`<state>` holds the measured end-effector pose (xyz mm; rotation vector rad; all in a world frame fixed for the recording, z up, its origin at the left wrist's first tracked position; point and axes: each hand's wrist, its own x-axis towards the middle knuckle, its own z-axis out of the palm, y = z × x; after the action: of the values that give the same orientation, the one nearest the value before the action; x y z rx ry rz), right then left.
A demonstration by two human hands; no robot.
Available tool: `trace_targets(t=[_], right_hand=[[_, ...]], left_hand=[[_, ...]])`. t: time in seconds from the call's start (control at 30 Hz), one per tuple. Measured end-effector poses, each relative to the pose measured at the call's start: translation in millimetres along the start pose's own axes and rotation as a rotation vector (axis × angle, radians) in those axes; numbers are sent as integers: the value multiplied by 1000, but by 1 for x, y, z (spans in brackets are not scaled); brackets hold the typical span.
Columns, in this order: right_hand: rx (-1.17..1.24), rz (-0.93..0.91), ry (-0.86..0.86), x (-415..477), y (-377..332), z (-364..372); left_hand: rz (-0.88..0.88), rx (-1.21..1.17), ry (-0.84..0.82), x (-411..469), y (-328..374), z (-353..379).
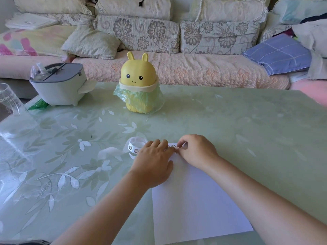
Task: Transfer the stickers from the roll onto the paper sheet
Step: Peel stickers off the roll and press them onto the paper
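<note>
The left hand (154,161) lies flat with its fingers nearly straight, pressing down on the far left corner of the paper sheet (194,200) and on the sticker strip (172,146) that runs out from under its fingertips. The sticker roll (135,147) stands on the table (247,121) just left of those fingertips. The right hand (196,151) has its fingers curled, and its fingertips pinch the strip's free end just beyond the left fingertips, at the sheet's far edge.
</note>
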<state>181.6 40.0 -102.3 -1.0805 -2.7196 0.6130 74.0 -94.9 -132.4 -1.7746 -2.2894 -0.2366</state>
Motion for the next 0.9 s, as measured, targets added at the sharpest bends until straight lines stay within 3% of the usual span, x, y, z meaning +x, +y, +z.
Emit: trace_targets(t=[0.23,0.57,0.9], right_hand=[[-188,-318,-66,-24,14,-1],[-250,-350,-70,-23,18,-3],[-286,-417,-69,-27,24,-10]], left_hand=[[-10,25,-15,1,1,-1],[42,39,-74,-6,-1,-11],[-39,45,-36,-4,8,-9]])
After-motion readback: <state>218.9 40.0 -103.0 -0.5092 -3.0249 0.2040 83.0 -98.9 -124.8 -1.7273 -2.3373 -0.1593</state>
